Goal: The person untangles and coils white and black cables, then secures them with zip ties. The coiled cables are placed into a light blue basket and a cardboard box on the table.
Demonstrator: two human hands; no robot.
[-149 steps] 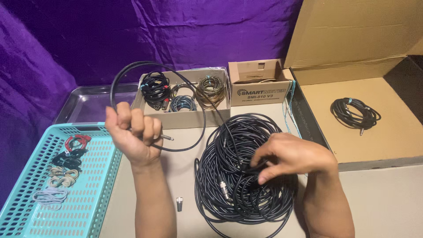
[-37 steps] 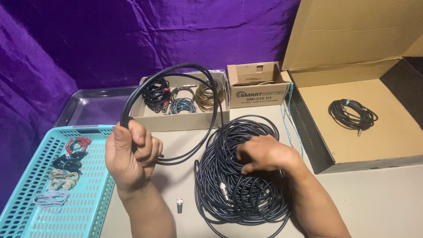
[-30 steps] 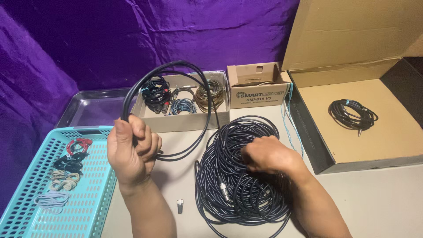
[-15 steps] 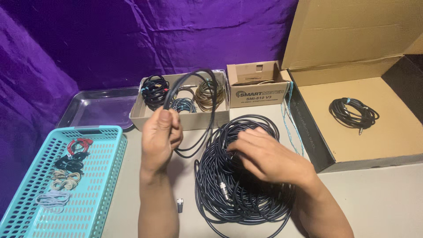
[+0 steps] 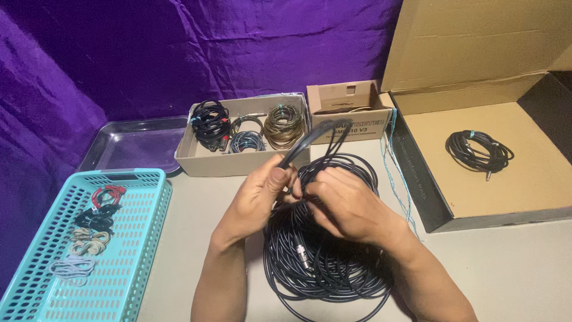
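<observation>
Cable loop [image 5: 310,140] above left hand [image 5: 259,194] grip

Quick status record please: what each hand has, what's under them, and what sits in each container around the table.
left hand: pinches a narrow loop of black cable
right hand: closed on the same cable, beside the left
under hands: big coil of black cable on the table, metal plug showing
teal basket: four small cable bundles in a row
low cardboard tray: several coiled cables
small box: open, contents unclear
large open box: one black coiled cable
metal tray: at the back left
</observation>
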